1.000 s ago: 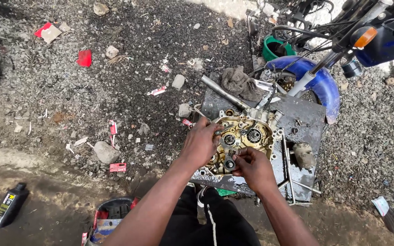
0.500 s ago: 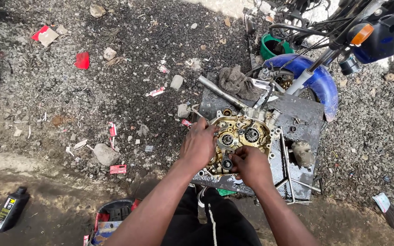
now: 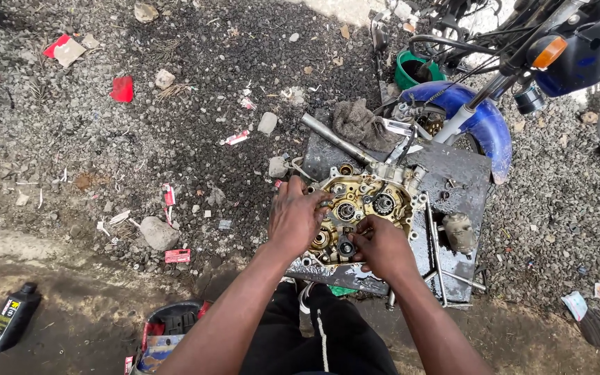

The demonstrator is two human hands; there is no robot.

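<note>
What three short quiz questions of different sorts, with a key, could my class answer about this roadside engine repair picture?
1. True or false: both hands rest on the open engine case.
2. Multiple choice: where does the black oil bottle lie? A) on the metal tray B) on the ground at lower left C) beside the green tub
3. Fill in: the grey rag lies next to the blue ______.

Key
1. True: the left hand covers the case's left side, and the right hand fingers a small gear at its lower edge.
2. B
3. Mudguard of the motorbike.
</note>
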